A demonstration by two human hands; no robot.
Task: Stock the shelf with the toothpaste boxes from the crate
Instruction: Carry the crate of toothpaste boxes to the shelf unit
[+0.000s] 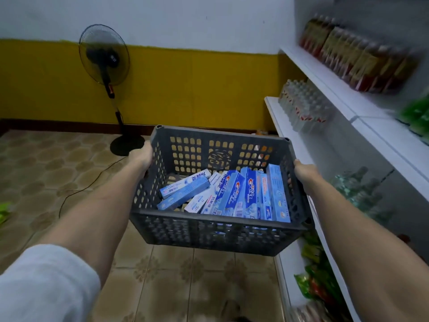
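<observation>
Two hands carry the dark crate (pixel 216 233) above the tiled floor (pixel 162 287): the left hand (pixel 141 156) has its grip clamped on the left rim, the right hand (pixel 304 173) on the right rim. Blue toothpaste boxes (pixel 234 194) lie jumbled inside, with the white shelf (pixel 290 140) just beside the crate on the right.

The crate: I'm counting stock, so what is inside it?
The crate holds a loose pile of blue and white toothpaste boxes, about eight showing. Any boxes beneath them are hidden.
</observation>
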